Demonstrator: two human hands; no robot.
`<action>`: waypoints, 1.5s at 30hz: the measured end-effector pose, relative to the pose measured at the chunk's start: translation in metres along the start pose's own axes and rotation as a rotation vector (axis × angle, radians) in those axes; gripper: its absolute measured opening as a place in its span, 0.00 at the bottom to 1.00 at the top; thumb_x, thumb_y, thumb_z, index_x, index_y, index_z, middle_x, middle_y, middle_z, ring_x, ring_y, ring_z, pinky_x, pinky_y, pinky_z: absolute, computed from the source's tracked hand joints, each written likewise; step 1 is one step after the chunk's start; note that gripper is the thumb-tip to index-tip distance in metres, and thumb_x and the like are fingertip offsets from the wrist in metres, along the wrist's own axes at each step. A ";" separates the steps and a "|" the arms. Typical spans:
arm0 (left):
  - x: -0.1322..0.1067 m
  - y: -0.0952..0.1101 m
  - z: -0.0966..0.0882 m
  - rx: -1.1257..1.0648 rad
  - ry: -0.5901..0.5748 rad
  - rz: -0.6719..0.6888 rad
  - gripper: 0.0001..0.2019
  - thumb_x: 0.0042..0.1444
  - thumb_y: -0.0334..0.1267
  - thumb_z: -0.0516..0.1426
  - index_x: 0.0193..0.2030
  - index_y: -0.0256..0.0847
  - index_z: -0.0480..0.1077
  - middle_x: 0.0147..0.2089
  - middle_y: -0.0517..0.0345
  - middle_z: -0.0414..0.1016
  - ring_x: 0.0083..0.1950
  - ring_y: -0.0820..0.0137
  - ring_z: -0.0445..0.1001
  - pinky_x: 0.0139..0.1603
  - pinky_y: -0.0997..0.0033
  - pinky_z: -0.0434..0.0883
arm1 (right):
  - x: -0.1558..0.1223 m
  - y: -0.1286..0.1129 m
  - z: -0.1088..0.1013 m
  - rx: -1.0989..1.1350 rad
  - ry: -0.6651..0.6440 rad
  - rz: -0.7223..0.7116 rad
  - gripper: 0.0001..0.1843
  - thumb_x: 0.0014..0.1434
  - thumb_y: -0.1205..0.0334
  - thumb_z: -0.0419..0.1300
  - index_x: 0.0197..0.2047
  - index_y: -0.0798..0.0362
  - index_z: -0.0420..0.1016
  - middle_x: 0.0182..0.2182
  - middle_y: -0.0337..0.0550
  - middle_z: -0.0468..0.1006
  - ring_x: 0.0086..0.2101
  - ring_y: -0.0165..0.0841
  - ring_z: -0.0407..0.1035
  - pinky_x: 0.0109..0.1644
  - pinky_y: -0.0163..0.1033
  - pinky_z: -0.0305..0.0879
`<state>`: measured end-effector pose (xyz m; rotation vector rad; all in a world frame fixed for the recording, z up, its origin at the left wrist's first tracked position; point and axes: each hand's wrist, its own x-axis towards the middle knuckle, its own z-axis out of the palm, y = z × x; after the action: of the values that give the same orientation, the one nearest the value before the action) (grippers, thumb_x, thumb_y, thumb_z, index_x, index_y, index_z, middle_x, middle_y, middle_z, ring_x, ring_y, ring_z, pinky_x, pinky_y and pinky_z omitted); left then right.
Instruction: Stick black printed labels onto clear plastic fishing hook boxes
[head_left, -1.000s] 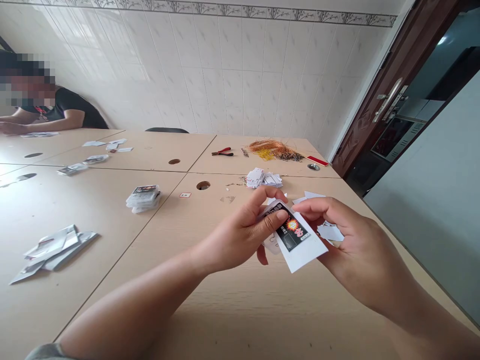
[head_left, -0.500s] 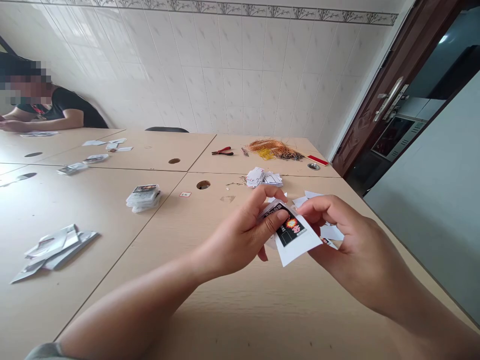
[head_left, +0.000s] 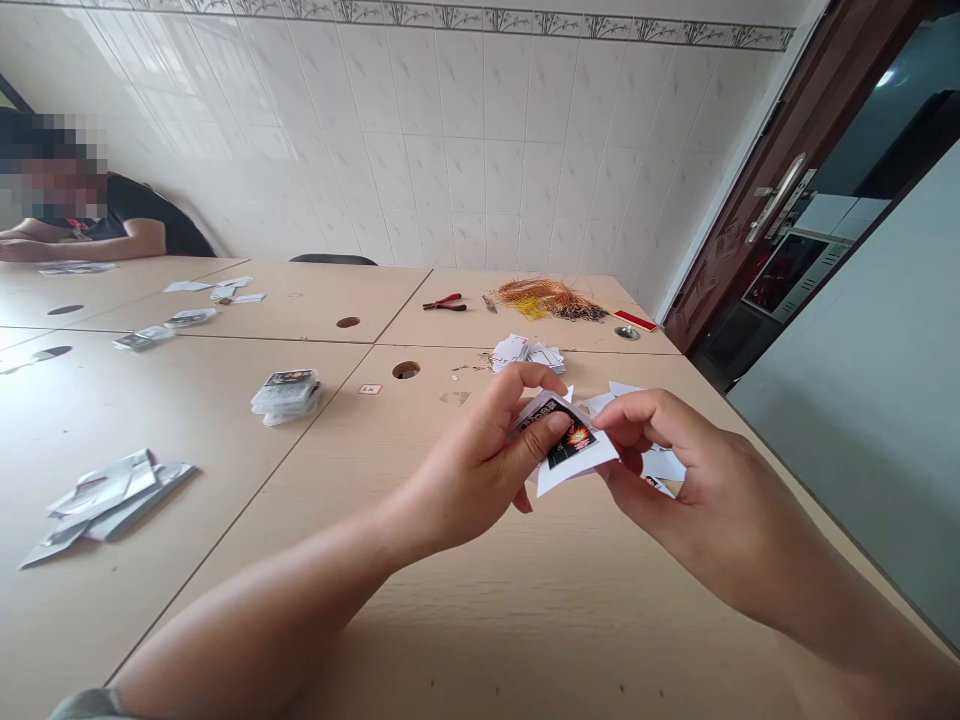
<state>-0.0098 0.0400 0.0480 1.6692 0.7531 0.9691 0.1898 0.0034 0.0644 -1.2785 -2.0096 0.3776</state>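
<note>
Both of my hands hold one small white card (head_left: 571, 452) with a black printed panel, above the wooden table (head_left: 480, 600). My left hand (head_left: 480, 465) pinches its left end between thumb and fingers. My right hand (head_left: 679, 470) grips its right edge with curled fingers. More loose white cards (head_left: 660, 465) lie on the table just behind my right hand.
A stack of cards (head_left: 526, 354) lies further back, with red-handled pliers (head_left: 444, 303) and a bundle of copper-coloured wire (head_left: 547, 298) beyond. To the left are a card stack (head_left: 288, 394) and silver packets (head_left: 105, 500). Another person (head_left: 82, 215) sits at the far left. A door (head_left: 757, 190) stands right.
The card has been drawn in and tilted between my hands, so less of its white face shows. Both hands have moved slightly up and away from me.
</note>
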 end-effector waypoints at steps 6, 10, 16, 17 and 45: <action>-0.001 0.002 0.000 0.011 0.010 0.031 0.04 0.72 0.42 0.51 0.49 0.49 0.60 0.36 0.63 0.71 0.33 0.73 0.68 0.23 0.82 0.73 | 0.002 -0.001 -0.002 -0.078 0.008 0.003 0.08 0.64 0.66 0.58 0.43 0.40 0.69 0.31 0.27 0.77 0.30 0.26 0.72 0.32 0.28 0.68; -0.002 0.003 0.000 0.024 0.029 0.037 0.06 0.72 0.44 0.52 0.49 0.48 0.60 0.34 0.63 0.70 0.33 0.73 0.67 0.23 0.82 0.73 | 0.002 -0.001 -0.003 -0.128 0.026 -0.004 0.08 0.63 0.66 0.57 0.42 0.40 0.68 0.31 0.27 0.79 0.29 0.27 0.73 0.32 0.29 0.68; -0.005 0.003 -0.002 0.008 0.014 0.049 0.08 0.72 0.46 0.52 0.50 0.48 0.59 0.36 0.62 0.71 0.35 0.73 0.67 0.24 0.85 0.74 | 0.002 -0.001 -0.004 -0.156 0.003 0.032 0.07 0.63 0.64 0.57 0.41 0.41 0.69 0.32 0.27 0.81 0.31 0.27 0.77 0.31 0.30 0.69; -0.005 0.003 -0.002 -0.004 0.001 0.038 0.08 0.72 0.47 0.53 0.50 0.48 0.59 0.38 0.61 0.73 0.35 0.74 0.67 0.24 0.85 0.74 | 0.003 -0.001 -0.004 -0.153 -0.001 0.028 0.06 0.63 0.64 0.57 0.41 0.41 0.69 0.32 0.28 0.81 0.31 0.28 0.77 0.32 0.30 0.69; -0.007 0.016 0.003 -0.040 0.017 -0.011 0.19 0.65 0.33 0.58 0.60 0.49 0.60 0.41 0.61 0.72 0.39 0.73 0.73 0.39 0.74 0.81 | 0.001 -0.001 0.009 -0.132 0.173 -0.215 0.03 0.67 0.63 0.61 0.42 0.45 0.71 0.34 0.36 0.78 0.34 0.33 0.74 0.38 0.39 0.68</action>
<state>-0.0107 0.0284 0.0613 1.6226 0.7483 0.9858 0.1827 0.0049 0.0587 -1.1175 -2.0244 0.0318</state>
